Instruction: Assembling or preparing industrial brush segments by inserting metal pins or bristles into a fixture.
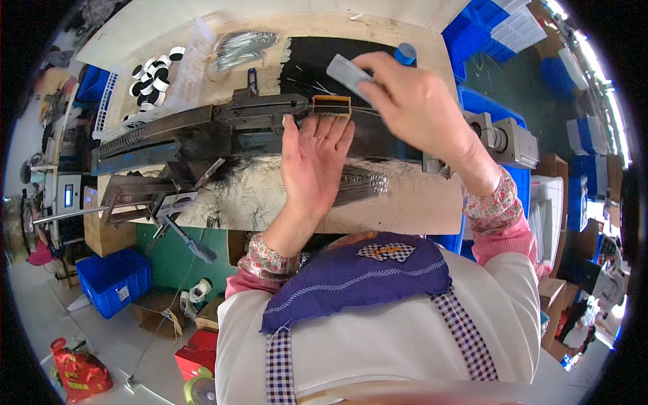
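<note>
My left hand [314, 158] is palm up with its fingers stretched out at the machine. Its fingertips touch, or lie just below, a small orange-edged rectangular piece [331, 100] at the end of the dark metal machine [250, 111]. Pinched between the thumb and fingers of my right hand [418, 98] is a grey rectangular block [348, 74], raised above the black mat [297, 57]. Thin metal wires or pins [318, 86] lie on the mat just left of the block. A bundle of thin metal pieces [361, 186] rests on the bench nearer to me.
A clear plastic basket [191, 88] with several black-and-white round pieces stands at the far left. Beside it lies a pile of thin metal strips [244, 50]. A blue-capped container [405, 54] is behind my right hand. Dark bristle-like scraps [246, 185] litter the wooden bench [263, 219].
</note>
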A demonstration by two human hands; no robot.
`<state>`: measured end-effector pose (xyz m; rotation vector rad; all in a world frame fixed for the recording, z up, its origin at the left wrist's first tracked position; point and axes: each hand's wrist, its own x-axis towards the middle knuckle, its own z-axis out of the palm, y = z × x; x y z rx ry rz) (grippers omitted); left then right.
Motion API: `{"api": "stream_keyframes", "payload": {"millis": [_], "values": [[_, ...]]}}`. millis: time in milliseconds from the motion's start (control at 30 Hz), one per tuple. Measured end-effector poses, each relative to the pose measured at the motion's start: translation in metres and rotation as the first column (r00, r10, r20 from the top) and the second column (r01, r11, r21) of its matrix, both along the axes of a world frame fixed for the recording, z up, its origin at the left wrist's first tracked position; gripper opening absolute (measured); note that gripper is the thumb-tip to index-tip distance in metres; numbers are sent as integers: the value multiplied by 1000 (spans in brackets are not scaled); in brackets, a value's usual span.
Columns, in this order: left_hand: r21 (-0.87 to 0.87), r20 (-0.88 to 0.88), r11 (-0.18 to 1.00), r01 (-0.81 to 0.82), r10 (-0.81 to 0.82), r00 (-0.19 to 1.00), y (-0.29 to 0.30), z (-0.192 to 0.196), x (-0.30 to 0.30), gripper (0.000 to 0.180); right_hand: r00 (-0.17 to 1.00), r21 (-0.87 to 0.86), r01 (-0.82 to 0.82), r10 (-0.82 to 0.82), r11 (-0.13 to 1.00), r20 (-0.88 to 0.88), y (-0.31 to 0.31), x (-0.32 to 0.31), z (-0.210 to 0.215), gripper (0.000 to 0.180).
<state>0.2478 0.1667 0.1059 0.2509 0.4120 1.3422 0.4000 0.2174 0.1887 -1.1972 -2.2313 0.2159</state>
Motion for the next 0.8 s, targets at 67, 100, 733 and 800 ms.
{"api": "stream_keyframes", "payload": {"millis": [67, 100, 733, 800], "values": [[50, 26, 999, 4, -5, 1000, 1, -7, -3, 56, 983, 41, -88, 80, 995, 165, -9, -5, -11, 17], [16, 34, 1000, -5, 4, 999, 1, -4, -4, 53, 956, 74, -127, 103, 989, 273, -8, -8, -19, 16], [-83, -126, 993, -89, 78, 989, -7, -36, 36, 29, 903, -263, -51, 156, 963, 399, -77, 43, -105, 24], [-164, -164, 985, -51, 24, 986, -6, -47, 44, 29, 875, -232, -178, 262, 956, 408, -75, 46, -132, 15]]}}
